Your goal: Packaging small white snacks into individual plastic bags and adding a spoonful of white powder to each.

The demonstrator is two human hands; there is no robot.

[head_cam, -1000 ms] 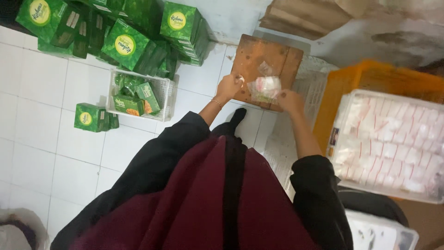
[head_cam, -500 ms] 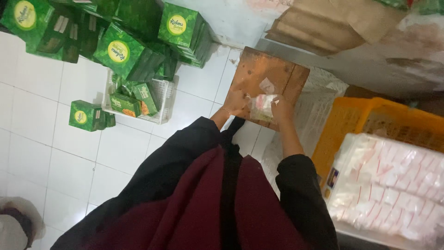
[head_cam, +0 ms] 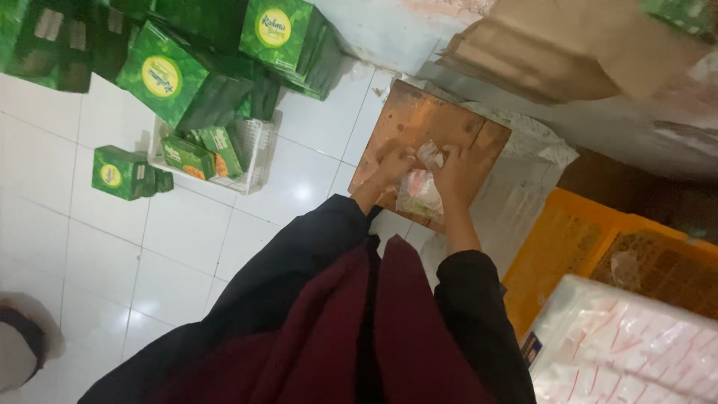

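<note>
Holding: we grip a clear plastic packet (head_cam: 419, 191) with both hands.
Left hand (head_cam: 393, 166): closed on its edge.
Right hand (head_cam: 455, 173): closed, pinning it steady against the wooden board (head_cam: 419, 123).

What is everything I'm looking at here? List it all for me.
wooden board: one, brown, under both hands
clear plastic packet: one, see-through, on the board between the hands
green cartons: several, green with yellow round labels, stacked top left
white basket: one, on the tiled floor, holding small green boxes
small green box: one, on the floor left of the basket
orange crate: one, at right
wrapped white packs: one bundle, bottom right
left hand: on the packet
right hand: on the packet
</note>
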